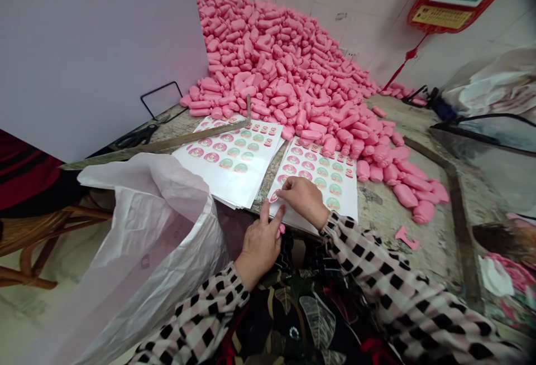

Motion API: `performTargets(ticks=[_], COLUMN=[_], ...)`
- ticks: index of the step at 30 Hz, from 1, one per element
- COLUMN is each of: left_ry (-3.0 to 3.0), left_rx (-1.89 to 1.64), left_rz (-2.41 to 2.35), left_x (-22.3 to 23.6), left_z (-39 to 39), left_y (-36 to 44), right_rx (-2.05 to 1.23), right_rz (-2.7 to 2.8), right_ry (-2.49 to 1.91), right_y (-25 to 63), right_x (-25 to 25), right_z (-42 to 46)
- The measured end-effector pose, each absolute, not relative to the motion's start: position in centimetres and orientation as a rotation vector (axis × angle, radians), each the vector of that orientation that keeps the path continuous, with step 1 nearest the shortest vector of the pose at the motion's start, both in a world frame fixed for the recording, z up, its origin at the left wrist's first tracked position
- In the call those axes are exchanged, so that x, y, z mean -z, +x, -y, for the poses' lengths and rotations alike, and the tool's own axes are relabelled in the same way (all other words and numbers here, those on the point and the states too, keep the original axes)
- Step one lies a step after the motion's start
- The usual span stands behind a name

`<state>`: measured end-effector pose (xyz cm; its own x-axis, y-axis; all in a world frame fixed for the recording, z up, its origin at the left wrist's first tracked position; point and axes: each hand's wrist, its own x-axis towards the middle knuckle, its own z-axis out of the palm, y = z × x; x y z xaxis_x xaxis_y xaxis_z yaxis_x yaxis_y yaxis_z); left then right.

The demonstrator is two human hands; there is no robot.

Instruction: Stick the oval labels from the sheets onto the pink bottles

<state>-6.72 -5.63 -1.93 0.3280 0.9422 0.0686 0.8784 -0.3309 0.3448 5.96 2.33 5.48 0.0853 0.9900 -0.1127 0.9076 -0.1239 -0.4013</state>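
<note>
My right hand (304, 197) rests on the near corner of a white sticker sheet (330, 178), its fingertips pinched on a round sticker (275, 196) at the sheet's left edge. My left hand (260, 242) sits just below the table edge, fingers wrapped round a small pink piece (280, 231) that peeks out by the palm, index finger pointing up toward the sticker. A second stack of sticker sheets (234, 158) lies to the left. Behind both sheets rises a large heap of pink plastic bottles (285, 75).
A big white plastic bag (146, 225) stands open at my left. A long metal bar (167, 143) and scissors (136, 137) lie beside the left sheets. A loose pink scrap (405, 238) lies on the worn table (419, 242). A wicker chair (37, 231) is at far left.
</note>
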Motion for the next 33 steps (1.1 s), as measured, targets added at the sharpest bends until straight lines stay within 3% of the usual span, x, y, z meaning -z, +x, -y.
performTargets(ticks=[8, 11, 15, 18, 21, 33], left_ry=[2.258, 2.144, 1.385, 0.623, 0.288, 0.318], left_rx=[-0.408, -0.59, -0.944, -0.819, -0.785, -0.767], left_rz=[-1.62, -1.531, -1.335, -0.896, -0.691, -0.636], left_x=[0.9, -0.2, -2.0, -3.4, -4.3, -4.5], left_z=[5.8, 6.2, 6.0, 4.7, 3.4, 3.2], left_y=[-7.0, -7.8, -8.2, -7.8, -7.1, -5.6], right_rx=[-0.537, -0.553, -0.685, -0.78, -0.818, -0.769], right_rz=[1.976, 1.875, 1.632, 1.573, 1.643, 1.759], right_ry=[-1.949, -1.911, -1.729, -1.53, -1.418, -1.406], right_y=[7.4, 8.9, 10.0, 9.5, 8.8, 9.1], right_x=[-7.9, -6.9, -5.7, -6.0, -6.8, -6.4], right_z=[-2.5, -1.1, 1.3, 3.2, 4.7, 5.6])
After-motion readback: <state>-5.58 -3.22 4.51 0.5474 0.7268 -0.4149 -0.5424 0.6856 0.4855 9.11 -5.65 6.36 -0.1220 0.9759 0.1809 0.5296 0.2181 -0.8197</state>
